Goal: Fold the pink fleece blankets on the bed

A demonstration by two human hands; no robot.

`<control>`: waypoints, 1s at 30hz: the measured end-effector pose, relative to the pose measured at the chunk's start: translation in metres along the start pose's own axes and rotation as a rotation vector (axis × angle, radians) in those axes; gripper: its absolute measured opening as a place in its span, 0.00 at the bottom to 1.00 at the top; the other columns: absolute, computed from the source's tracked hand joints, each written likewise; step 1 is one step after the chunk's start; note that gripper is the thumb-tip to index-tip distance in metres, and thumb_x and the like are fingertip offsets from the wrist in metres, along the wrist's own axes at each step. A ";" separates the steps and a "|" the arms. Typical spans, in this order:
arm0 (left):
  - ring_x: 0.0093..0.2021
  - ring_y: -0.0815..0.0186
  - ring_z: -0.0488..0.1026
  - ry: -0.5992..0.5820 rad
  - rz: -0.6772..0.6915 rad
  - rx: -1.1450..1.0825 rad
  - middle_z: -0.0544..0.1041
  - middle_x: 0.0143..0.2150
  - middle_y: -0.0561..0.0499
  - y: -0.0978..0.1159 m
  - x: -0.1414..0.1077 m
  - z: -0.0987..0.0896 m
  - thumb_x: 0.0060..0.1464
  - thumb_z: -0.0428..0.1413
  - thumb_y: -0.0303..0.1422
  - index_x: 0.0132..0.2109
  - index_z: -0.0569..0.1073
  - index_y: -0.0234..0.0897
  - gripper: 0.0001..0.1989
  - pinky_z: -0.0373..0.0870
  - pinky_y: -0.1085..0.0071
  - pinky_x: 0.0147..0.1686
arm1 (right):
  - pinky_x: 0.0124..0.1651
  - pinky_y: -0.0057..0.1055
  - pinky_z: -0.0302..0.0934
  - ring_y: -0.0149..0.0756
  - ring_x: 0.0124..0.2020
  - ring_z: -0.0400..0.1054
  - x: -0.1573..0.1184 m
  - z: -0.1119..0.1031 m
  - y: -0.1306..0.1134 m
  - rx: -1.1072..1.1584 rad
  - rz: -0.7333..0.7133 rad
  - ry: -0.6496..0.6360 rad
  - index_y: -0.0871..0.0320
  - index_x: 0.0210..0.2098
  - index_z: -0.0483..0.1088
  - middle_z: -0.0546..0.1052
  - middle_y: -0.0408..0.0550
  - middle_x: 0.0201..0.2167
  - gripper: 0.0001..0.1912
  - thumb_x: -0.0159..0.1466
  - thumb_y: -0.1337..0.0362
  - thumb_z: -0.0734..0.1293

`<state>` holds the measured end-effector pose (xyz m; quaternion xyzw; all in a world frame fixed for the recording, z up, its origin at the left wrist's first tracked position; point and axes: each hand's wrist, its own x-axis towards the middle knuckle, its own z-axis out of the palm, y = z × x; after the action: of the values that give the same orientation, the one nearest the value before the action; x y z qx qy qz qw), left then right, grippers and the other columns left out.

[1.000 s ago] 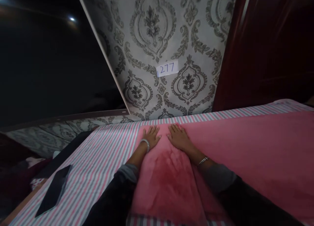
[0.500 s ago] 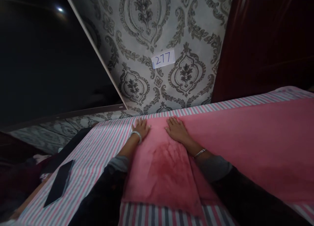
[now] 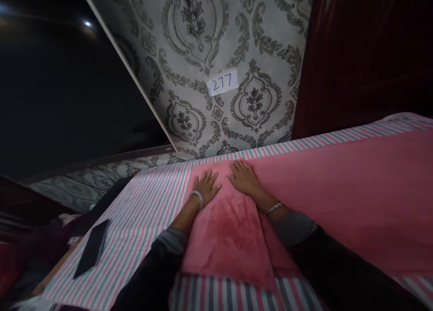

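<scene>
A pink plush blanket (image 3: 338, 194) lies spread over the striped sheet (image 3: 149, 203), and its left end is folded over on itself. My left hand (image 3: 207, 186) rests flat on the far left part of this fold, fingers spread. To its right, my right hand (image 3: 244, 178) also lies flat near the fold's far edge, fingers stretched out. Between and below the hands the pile looks darker and ruffled. Neither hand grasps anything. A bracelet circles each wrist.
On the sheet at the left lies a dark phone (image 3: 92, 248). Behind the surface stand a patterned wall (image 3: 257, 40) with a paper label (image 3: 222, 82) reading 277, a large black screen (image 3: 67, 94) at left and a dark red panel (image 3: 355, 54) at right.
My left hand has slid to the right and slightly nearer across the folded pink blanket. My right hand stays where it was. The view has shifted slightly.
</scene>
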<state>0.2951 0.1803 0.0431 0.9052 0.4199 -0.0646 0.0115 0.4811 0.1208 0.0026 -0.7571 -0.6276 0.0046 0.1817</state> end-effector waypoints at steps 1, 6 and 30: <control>0.75 0.53 0.39 -0.011 -0.028 0.001 0.42 0.76 0.44 -0.004 -0.006 -0.001 0.67 0.38 0.47 0.73 0.48 0.42 0.33 0.38 0.41 0.69 | 0.70 0.49 0.40 0.47 0.72 0.43 0.000 0.000 0.000 0.003 -0.001 -0.002 0.64 0.70 0.54 0.52 0.58 0.72 0.32 0.72 0.55 0.52; 0.75 0.56 0.37 -0.029 -0.126 -0.005 0.42 0.76 0.43 -0.027 -0.047 0.005 0.67 0.39 0.45 0.73 0.48 0.38 0.32 0.39 0.42 0.69 | 0.70 0.50 0.38 0.47 0.73 0.41 0.000 -0.002 0.000 0.034 0.009 -0.044 0.64 0.71 0.52 0.51 0.59 0.72 0.32 0.72 0.55 0.53; 0.75 0.52 0.41 0.062 -0.082 0.068 0.44 0.76 0.40 0.028 -0.137 0.022 0.66 0.43 0.48 0.73 0.48 0.42 0.33 0.41 0.39 0.68 | 0.68 0.48 0.46 0.49 0.72 0.44 -0.109 -0.029 -0.019 -0.072 -0.123 -0.065 0.66 0.70 0.54 0.52 0.59 0.71 0.33 0.72 0.52 0.52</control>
<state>0.2266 0.0566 0.0380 0.8887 0.4543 -0.0513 -0.0351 0.4471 0.0119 0.0107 -0.7226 -0.6782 -0.0047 0.1339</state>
